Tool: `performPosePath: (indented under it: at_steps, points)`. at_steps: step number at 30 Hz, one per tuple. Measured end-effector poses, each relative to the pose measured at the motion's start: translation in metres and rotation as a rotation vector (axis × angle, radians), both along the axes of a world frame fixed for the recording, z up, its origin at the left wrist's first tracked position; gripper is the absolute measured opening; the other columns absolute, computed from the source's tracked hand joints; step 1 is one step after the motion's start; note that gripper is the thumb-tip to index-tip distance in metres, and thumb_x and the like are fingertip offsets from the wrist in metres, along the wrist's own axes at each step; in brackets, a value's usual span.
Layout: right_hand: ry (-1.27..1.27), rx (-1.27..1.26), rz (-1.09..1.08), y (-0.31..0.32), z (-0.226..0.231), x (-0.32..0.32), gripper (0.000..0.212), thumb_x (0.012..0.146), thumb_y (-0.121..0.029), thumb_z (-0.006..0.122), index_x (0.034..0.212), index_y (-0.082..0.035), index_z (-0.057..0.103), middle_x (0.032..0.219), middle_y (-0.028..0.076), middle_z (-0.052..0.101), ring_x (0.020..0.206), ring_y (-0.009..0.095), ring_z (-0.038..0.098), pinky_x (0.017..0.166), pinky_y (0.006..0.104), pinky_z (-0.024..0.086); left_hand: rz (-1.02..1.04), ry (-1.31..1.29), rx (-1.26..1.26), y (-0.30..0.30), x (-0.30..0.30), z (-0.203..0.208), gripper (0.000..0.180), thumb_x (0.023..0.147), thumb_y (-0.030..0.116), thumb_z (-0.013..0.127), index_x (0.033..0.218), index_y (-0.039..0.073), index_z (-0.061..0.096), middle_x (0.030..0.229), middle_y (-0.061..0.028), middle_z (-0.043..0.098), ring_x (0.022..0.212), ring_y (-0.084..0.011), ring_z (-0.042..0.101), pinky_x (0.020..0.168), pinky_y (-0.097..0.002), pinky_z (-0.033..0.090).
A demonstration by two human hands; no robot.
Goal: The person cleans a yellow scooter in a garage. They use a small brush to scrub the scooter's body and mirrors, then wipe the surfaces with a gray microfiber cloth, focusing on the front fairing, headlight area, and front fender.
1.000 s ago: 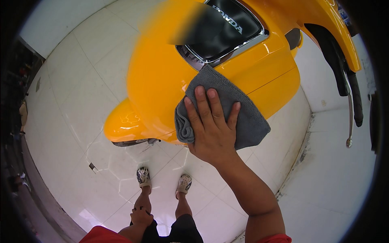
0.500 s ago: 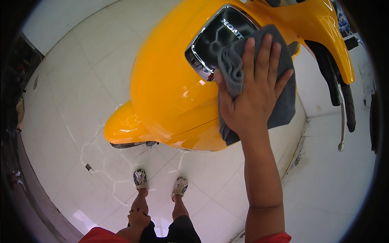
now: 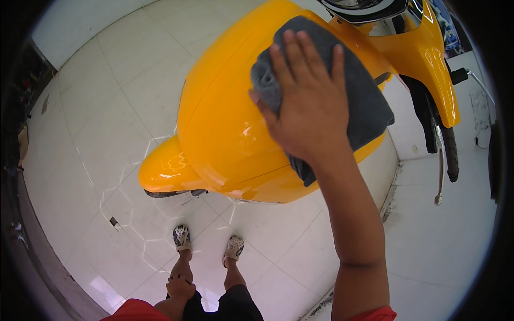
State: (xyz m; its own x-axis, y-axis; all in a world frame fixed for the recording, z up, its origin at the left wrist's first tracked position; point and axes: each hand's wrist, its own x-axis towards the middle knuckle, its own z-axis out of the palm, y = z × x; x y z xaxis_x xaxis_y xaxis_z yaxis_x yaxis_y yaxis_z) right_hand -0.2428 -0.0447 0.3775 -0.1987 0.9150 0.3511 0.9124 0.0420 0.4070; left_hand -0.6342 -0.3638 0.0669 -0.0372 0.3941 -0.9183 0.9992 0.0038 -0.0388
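A folded dark grey cloth [image 3: 367, 101] lies against the glossy yellow front panel [image 3: 219, 107] of a scooter. My right hand [image 3: 310, 101] holds the cloth pressed to that panel, its fingers stretched over the top and the thumb beside the bunched left edge. Part of the panel is hidden beneath cloth and hand. Low in the view, my left hand [image 3: 182, 289] rests on my left knee, apart from the scooter, its fingers only partly visible.
Below the panel juts the scooter's yellow front mudguard [image 3: 160, 166]. At the top is the headlight [image 3: 364, 9]; a brake lever [image 3: 440, 171] sticks out at right. My feet, in patterned clogs [image 3: 234, 246], stand on pale floor tiles [image 3: 107, 160]. A white wall [image 3: 439, 241] runs along the right.
My right hand has slid the cloth up and left across the panel. The black chrome-edged plate seen earlier no longer shows. The headlight has come into view. My left hand stays at the knee.
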Motion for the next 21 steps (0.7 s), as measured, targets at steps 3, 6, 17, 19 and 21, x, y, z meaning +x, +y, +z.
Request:
performPosePath:
  at_steps: [3, 6, 17, 19, 21]
  points:
    - [-0.006, -0.267, 0.167, -0.022, -0.014, -0.008, 0.061, 0.095, -0.047, 0.053, 0.143, -0.009, 0.051, 0.152, 0.012, 0.045, 0.146, 0.025, 0.032, 0.12, 0.057, 0.008, 0.027, -0.027, 0.035, 0.003, -0.001, 0.0, 0.058, 0.08, 0.04, 0.063, 0.126, 0.005, 0.06, 0.133, -0.0163, 0.056, 0.124, -0.0333, 0.051, 0.1, -0.0463, 0.046]
    - [0.043, -0.134, 0.113, -0.025, -0.012, -0.001, 0.061, 0.095, -0.046, 0.052, 0.143, -0.008, 0.051, 0.152, 0.012, 0.044, 0.146, 0.025, 0.032, 0.12, 0.0559, 0.01, 0.036, -0.011, 0.011, 0.003, -0.002, 0.0, 0.059, 0.08, 0.039, 0.063, 0.128, 0.005, 0.06, 0.132, -0.0168, 0.056, 0.123, -0.0342, 0.051, 0.1, -0.0463, 0.046]
    - [0.24, 0.134, -0.074, 0.038, 0.01, 0.033, 0.061, 0.096, -0.046, 0.052, 0.141, -0.006, 0.052, 0.152, 0.012, 0.043, 0.142, 0.029, 0.038, 0.119, 0.0462, 0.025, -0.016, -0.041, 0.073, 0.002, -0.008, -0.008, 0.052, 0.079, 0.042, 0.064, 0.119, 0.008, 0.067, 0.128, -0.0176, 0.058, 0.116, -0.0373, 0.056, 0.095, -0.047, 0.05]
    - [0.221, 0.168, -0.094, 0.016, 0.01, 0.045, 0.061, 0.096, -0.045, 0.054, 0.142, -0.005, 0.052, 0.151, 0.015, 0.044, 0.139, 0.033, 0.041, 0.118, 0.0467, 0.027, -0.014, -0.039, 0.076, 0.003, -0.009, -0.008, 0.053, 0.079, 0.043, 0.064, 0.119, 0.008, 0.067, 0.129, -0.0177, 0.058, 0.115, -0.0376, 0.057, 0.095, -0.0474, 0.05]
    - [0.238, 0.245, -0.069, -0.016, 0.004, 0.054, 0.061, 0.096, -0.045, 0.054, 0.142, -0.004, 0.051, 0.149, 0.017, 0.045, 0.137, 0.035, 0.044, 0.117, 0.0469, 0.028, -0.022, -0.037, 0.075, 0.004, -0.01, -0.007, 0.053, 0.079, 0.043, 0.064, 0.118, 0.008, 0.067, 0.129, -0.0179, 0.058, 0.116, -0.0377, 0.056, 0.095, -0.0476, 0.05]
